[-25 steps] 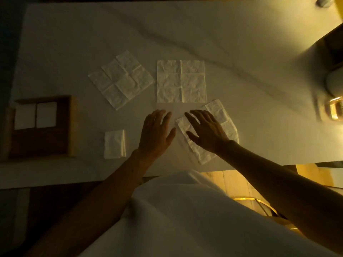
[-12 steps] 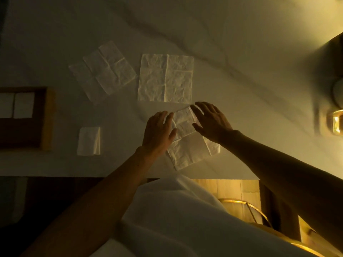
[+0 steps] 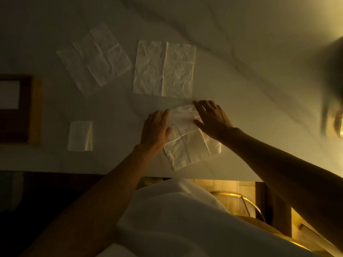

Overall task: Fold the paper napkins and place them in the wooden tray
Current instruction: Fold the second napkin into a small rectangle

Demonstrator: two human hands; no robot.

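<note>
A white paper napkin lies near the table's front edge, its far half raised between my hands. My left hand grips the raised flap's left edge. My right hand pinches its right edge between thumb and fingers. Two unfolded napkins lie flat farther back, one tilted and one square-on. A folded napkin sits left of my left hand. The wooden tray is at the left edge, with a folded white napkin inside.
The pale marble table stretches back and right. A glowing, blurred glass object stands at the right edge. Below the table's front edge are a white garment and a gold chair frame.
Both hands went from resting flat on and beside the napkin to taking its far edge and lifting it. The camera view shifted right, so the tray slid toward the left edge.
</note>
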